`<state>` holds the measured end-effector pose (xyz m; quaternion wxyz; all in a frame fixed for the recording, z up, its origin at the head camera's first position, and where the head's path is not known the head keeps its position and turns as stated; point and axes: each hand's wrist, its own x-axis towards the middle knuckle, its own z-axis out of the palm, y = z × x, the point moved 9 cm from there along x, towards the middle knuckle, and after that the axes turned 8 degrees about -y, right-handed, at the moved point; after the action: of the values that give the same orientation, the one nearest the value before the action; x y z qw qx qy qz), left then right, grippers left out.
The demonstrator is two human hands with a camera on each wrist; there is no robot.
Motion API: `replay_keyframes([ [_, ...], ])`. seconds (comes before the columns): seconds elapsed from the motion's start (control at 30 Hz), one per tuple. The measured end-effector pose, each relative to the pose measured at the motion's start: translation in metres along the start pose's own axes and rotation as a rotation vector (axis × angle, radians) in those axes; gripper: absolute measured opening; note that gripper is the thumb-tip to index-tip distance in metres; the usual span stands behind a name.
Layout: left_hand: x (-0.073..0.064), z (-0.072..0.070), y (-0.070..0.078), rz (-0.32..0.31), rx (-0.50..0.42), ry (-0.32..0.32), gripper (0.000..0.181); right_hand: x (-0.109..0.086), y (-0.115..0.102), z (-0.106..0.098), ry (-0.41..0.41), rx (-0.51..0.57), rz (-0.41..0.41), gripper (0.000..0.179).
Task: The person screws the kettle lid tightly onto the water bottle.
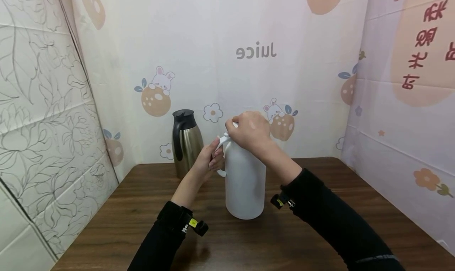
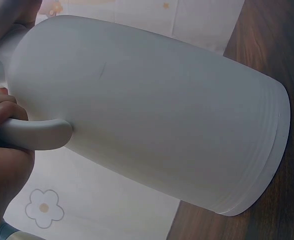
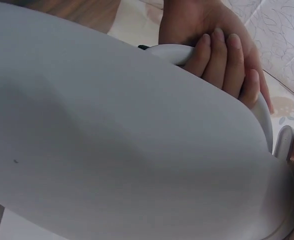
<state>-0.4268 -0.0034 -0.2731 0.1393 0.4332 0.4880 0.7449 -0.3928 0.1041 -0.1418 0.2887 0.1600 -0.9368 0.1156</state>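
A white thermos jug [image 1: 245, 180] stands upright on the wooden table. My left hand [image 1: 209, 159] grips its side handle [image 2: 42, 134], fingers wrapped around it, as the right wrist view shows from the other side. From above, my right hand [image 1: 250, 132] covers the jug's top, fingers curled round the lid [image 1: 235, 125], which is mostly hidden beneath it. A small white lever [image 3: 285, 142] sticks out by the lid in the right wrist view. In the left wrist view the jug's smooth body fills most of the picture, its base near the table.
Behind the left hand stands a gold metal thermos [image 1: 191, 144] with a black lid and black handle. The dark wooden table [image 1: 142, 223] ends at a printed cloth backdrop [image 1: 213, 77], with cloth walls on both sides.
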Motion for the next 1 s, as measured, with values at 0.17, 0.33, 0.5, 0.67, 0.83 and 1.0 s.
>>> replay_keyframes([
  [0.17,0.000,-0.001,0.000,-0.007,0.005,-0.006,0.051,0.001,0.001,0.003,-0.100,-0.013,0.025,0.051],
  [0.33,-0.002,-0.002,0.000,-0.015,0.002,-0.005,0.051,0.001,0.001,0.005,-0.207,0.010,-0.012,0.059],
  [0.5,-0.002,-0.003,-0.001,-0.011,0.024,0.001,0.051,0.001,0.002,0.005,-0.285,0.062,-0.087,0.062],
  [0.67,-0.001,-0.002,-0.002,-0.009,0.019,-0.016,0.051,0.002,0.010,0.001,-0.317,0.113,-0.117,0.066],
  [0.83,-0.001,-0.001,0.001,0.003,0.017,-0.025,0.052,0.005,0.011,-0.009,-0.247,0.126,-0.238,0.058],
  [1.0,-0.001,0.000,0.001,0.002,0.011,-0.029,0.052,0.002,0.003,-0.008,-0.230,0.150,-0.483,0.044],
])
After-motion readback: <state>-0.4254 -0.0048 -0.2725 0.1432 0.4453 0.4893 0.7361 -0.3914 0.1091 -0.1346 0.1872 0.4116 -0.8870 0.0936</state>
